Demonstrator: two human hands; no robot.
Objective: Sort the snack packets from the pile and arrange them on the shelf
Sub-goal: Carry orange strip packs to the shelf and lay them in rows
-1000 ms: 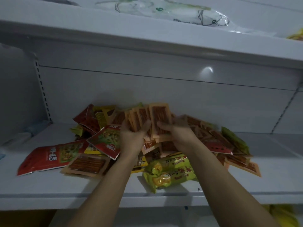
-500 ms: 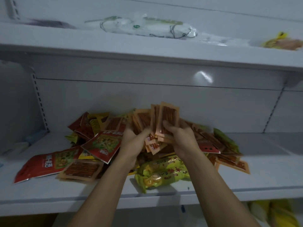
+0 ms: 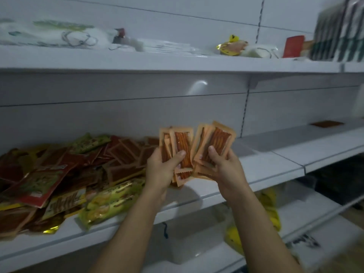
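**Two fans of orange packets, held clear of the pile**

Nearest to us, both forearms reach up from the bottom edge. The left hand (image 3: 163, 170) and right hand (image 3: 224, 166) each grasp a bunch of orange packets (image 3: 182, 146), thumbs pressed across the fronts and fingers curled behind. We judge the packets are held upright and fanned like cards so that each face can be checked and the two bunches squared into one matching set.

The packets are flat, narrow pouches with pale orange crimped borders and a clear window showing reddish-brown strips inside. They look thin and slippery, so a loose pinch could let one slide out. They are above the front of the middle shelf (image 3: 266, 168), touching nothing but the hands.

To the left, the pile (image 3: 69, 174) sprawls on the same shelf. It has a green-and-yellow packet (image 3: 114, 201) at the front edge, a red packet (image 3: 43, 184) on top, and more orange pouches mixed behind. The bare stretch to the right seems the likely place for the sorted set.

Farther right, a single orange packet (image 3: 328, 124) lies flat on the next section. Beyond, the upper shelf (image 3: 177, 64) carries clear plastic bags (image 3: 65, 36) and a yellow packet (image 3: 232, 45).
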